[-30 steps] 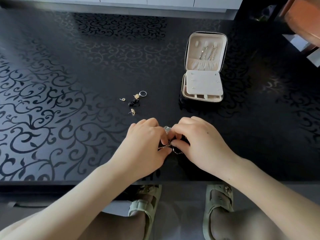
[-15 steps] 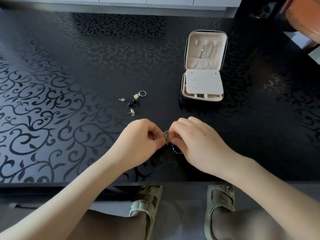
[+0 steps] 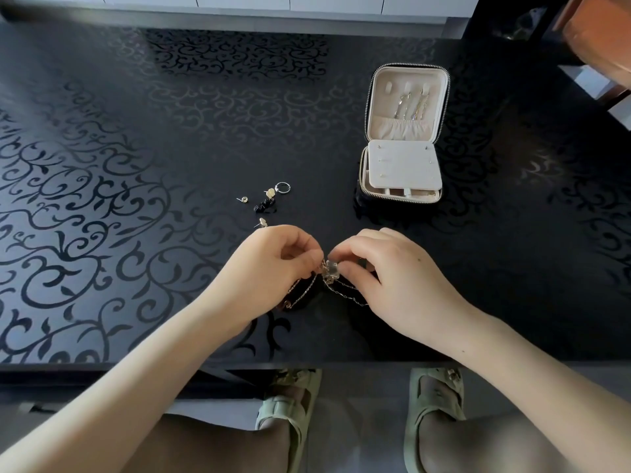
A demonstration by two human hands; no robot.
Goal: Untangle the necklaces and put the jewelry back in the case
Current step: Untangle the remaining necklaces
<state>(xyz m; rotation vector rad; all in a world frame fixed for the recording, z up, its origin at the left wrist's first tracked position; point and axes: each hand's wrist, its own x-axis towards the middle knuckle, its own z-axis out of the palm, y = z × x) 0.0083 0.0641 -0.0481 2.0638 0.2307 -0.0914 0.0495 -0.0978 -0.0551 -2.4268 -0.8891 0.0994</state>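
Observation:
A tangle of thin necklace chains with a pale pendant hangs between my two hands, just above the black patterned table. My left hand pinches the chains from the left, and loops of chain droop under its palm. My right hand pinches the tangle from the right, with more chain trailing below its fingers. The open cream jewelry case stands to the far right, with chains hanging in its lid. Loose earrings, a ring and a small black piece lie beyond my left hand.
The table's near edge runs just below my forearms, and my sandaled feet show under it. A brown wooden piece of furniture stands at the far right corner. A white cabinet front runs along the table's far side.
Both hands have lifted and drawn slightly apart, so the pendant and drooping chain loops now show between and under them. The case and the loose earrings have not moved.

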